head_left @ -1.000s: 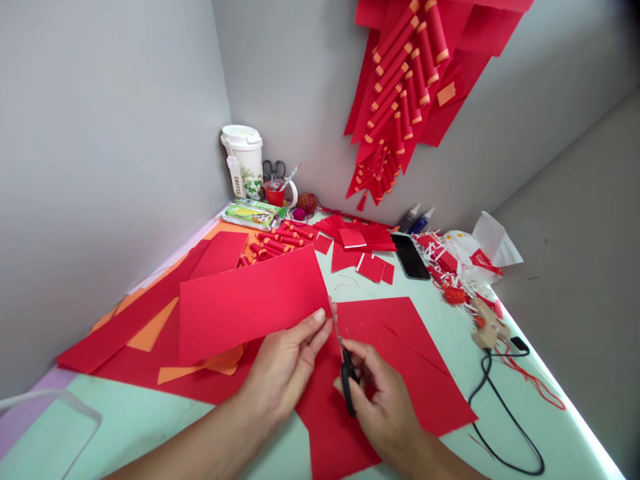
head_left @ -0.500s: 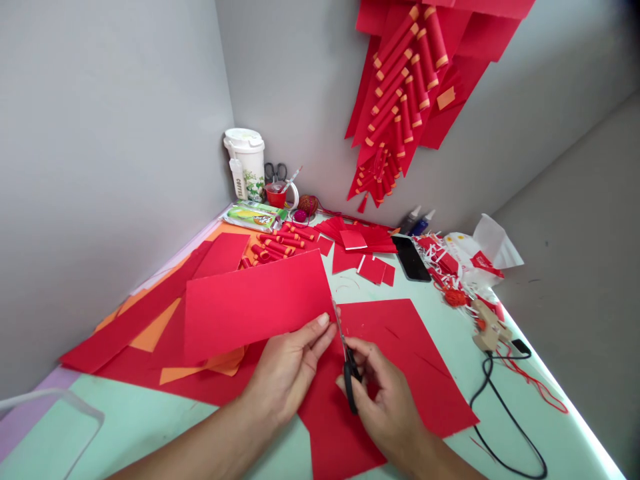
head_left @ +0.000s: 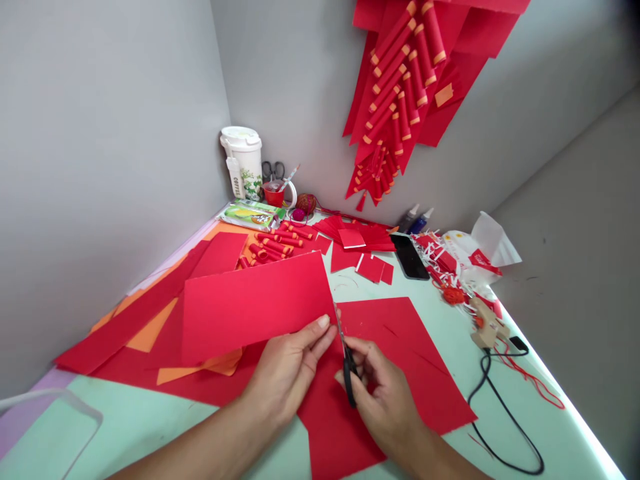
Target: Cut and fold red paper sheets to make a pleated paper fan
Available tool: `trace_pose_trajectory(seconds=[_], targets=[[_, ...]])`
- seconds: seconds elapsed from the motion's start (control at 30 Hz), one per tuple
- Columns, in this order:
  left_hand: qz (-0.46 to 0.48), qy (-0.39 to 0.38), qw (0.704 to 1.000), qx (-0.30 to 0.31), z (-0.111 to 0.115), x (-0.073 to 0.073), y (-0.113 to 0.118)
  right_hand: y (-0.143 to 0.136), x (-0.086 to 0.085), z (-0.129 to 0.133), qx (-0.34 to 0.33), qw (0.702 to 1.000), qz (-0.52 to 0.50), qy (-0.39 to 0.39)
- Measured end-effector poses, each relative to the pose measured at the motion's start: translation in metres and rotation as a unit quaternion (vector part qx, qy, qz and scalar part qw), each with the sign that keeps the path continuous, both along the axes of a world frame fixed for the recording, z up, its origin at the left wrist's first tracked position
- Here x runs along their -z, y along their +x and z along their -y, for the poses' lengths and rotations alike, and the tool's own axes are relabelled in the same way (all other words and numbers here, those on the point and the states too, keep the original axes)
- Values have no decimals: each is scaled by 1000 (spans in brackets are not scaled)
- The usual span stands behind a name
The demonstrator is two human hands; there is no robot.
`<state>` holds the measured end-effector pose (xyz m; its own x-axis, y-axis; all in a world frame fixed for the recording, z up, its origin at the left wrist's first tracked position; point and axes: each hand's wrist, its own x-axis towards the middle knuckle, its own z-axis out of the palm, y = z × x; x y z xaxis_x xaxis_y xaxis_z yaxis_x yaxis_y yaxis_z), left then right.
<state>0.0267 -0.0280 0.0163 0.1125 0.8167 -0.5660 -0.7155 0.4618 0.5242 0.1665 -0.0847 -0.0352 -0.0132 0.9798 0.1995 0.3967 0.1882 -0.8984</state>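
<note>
My left hand (head_left: pixel 290 370) pinches the lower right part of a red paper sheet (head_left: pixel 255 300), thumb on top, and holds it raised over the table. In my right hand (head_left: pixel 383 390) is a pair of black-handled scissors (head_left: pixel 349 377), fingers wrapped round the handles. The blades lie along the sheet's right edge, beside my left fingertips. Under both hands a larger red sheet (head_left: pixel 415 360) lies flat. More red paper (head_left: pixel 135 313) and orange paper (head_left: pixel 155 327) are spread beneath and to the left.
Rolled red paper tubes (head_left: pixel 275 247) lie behind the sheet. A lidded white cup (head_left: pixel 245 160) stands at the back. A phone (head_left: pixel 410 257), a glue gun (head_left: pixel 487 323) and a black cable (head_left: pixel 483 400) are on the right. A firecracker-like paper decoration (head_left: pixel 395 100) hangs on the wall.
The scissor handles have drawn slightly closer together at the sheet's right edge. My left hand keeps its pinch; the whole view has shifted slightly.
</note>
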Motion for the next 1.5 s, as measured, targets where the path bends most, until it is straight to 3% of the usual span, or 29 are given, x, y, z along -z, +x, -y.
trace_pose_trajectory(seconds=[0.83, 1.2, 1.5], targets=[[14, 5, 1000, 3, 1, 2, 0, 3, 6, -1, 8, 1000, 23, 20], [27, 14, 999, -12, 0, 3, -1, 0, 8, -1, 6, 998, -48, -47], [8, 6, 1000, -1, 0, 3, -1, 2, 7, -1, 5, 1000, 7, 5]])
